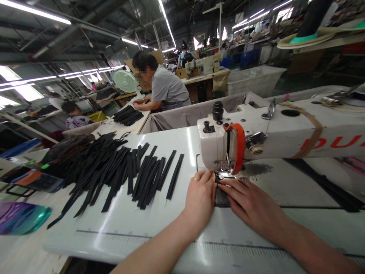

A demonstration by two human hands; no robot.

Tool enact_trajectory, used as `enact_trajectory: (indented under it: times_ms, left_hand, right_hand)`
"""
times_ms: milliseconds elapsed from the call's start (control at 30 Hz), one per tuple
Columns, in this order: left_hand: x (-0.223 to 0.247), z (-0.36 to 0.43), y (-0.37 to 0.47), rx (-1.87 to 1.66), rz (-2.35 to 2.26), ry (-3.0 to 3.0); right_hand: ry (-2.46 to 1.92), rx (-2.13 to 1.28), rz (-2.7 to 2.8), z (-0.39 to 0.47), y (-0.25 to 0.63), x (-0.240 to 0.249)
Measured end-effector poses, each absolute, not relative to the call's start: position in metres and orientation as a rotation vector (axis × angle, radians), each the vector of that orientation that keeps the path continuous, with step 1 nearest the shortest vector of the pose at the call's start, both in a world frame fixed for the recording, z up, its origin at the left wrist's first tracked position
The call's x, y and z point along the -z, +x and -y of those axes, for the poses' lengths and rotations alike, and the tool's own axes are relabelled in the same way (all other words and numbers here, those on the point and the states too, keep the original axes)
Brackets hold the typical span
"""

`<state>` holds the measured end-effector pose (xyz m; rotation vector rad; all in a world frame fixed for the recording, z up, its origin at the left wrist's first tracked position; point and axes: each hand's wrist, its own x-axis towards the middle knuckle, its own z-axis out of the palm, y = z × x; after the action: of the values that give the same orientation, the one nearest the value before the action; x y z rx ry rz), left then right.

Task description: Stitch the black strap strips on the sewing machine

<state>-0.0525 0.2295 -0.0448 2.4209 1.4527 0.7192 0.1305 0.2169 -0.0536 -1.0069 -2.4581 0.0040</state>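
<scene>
Both hands meet at the needle area of a white sewing machine (270, 131) with an orange guard (238, 148). My left hand (200, 192), a ring on one finger, has its fingers closed on a small black fabric strip (218, 179) beside the presser foot. From the right, my right hand (248, 199) presses its closed fingers onto the same strip. Most of the strip is hidden by the fingers and foot. Left of my hands, a single black strip (175, 177) lies apart from a large pile of similar strips (114, 171).
Two long black strips (325, 184) lie under the machine arm. A printed ruler (137, 238) runs along the table's front. At left are a shiny purple-green object (24, 218) and a blue bin (47, 180). Ahead, a co-worker (171, 87) sits near a green fan (125, 81).
</scene>
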Motion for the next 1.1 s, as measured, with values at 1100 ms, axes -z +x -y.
enact_trajectory:
  times_ms: [1100]
  left_hand:
    - [-0.025, -0.328, -0.102, -0.248, -1.440, 2.383]
  right_hand:
    - [-1.006, -0.047, 2.329, -0.211, 0.137, 0.053]
